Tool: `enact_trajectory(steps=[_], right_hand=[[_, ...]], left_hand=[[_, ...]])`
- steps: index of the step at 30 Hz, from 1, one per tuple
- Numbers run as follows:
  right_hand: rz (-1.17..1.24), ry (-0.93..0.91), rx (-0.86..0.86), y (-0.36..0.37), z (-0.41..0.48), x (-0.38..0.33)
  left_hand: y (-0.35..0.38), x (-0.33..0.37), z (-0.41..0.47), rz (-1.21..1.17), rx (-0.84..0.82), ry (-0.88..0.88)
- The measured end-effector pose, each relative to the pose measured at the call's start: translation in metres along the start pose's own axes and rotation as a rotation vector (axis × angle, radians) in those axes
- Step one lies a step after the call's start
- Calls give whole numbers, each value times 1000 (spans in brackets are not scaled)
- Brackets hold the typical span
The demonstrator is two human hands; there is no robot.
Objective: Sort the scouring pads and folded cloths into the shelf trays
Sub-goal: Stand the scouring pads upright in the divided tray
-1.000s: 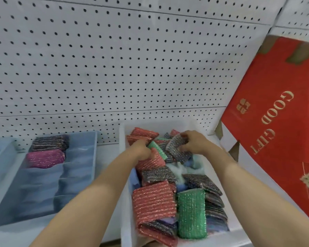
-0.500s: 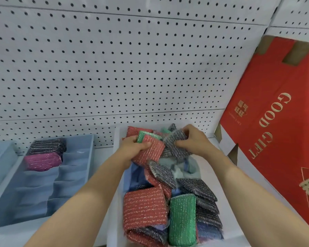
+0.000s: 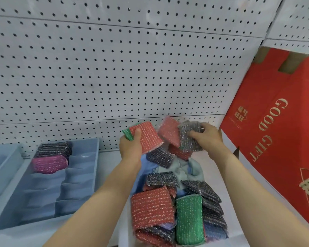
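Both of our hands have come up out of the white bin [image 3: 239, 227] with pads in them. A second ago they were down low in the pile. Our left hand [image 3: 130, 147] is closed on a red pad [image 3: 148, 136] with a green pad [image 3: 127, 134] tucked behind it. Our right hand [image 3: 206, 135] is closed on a grey pad [image 3: 188, 135], and a pink-red pad [image 3: 169, 131] sits against it. We think this means the pads are picked and now must go over to the blue tray [image 3: 95, 168] on the left.

That tray has only a dark pad [image 3: 53, 148] and a purple pad [image 3: 49, 164] at its far end. Its other slots look bare, so most of the sorting is left.

More pads and pale cloths [image 3: 182, 167] lie in the bin below our hands.

On the big red box [image 3: 275, 132] at the right we can read GOOD GIFT in gold. Other gold signs are there too, but we cannot read them.
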State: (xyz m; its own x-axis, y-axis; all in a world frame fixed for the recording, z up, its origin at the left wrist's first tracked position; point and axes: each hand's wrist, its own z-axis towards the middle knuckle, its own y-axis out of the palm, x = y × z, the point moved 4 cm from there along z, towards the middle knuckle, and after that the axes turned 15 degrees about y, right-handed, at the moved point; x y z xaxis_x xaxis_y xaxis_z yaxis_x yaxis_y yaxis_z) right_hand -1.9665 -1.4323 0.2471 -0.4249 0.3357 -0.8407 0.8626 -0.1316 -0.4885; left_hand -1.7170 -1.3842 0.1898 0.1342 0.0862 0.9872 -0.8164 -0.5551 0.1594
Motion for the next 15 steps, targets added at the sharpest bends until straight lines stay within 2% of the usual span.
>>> enact_trajectory(steps=[2,4,10,13,15], right_hand=[[-86,21,-30,3,0,6],[-33,38,8,-2,2,8],[465,148,-43,-18,-4,-1],[665,175,-202,-13,-15,-12],[710,196,-321,-1,-25,-18]], left_hand=[[2,2,-1,-8,-6,28],[7,3,-3,-37,-32,3],[3,-8,-12,-22,29,-101],[2,-9,-14,-45,34,-129],[8,-4,-18,-119,-10,-145]])
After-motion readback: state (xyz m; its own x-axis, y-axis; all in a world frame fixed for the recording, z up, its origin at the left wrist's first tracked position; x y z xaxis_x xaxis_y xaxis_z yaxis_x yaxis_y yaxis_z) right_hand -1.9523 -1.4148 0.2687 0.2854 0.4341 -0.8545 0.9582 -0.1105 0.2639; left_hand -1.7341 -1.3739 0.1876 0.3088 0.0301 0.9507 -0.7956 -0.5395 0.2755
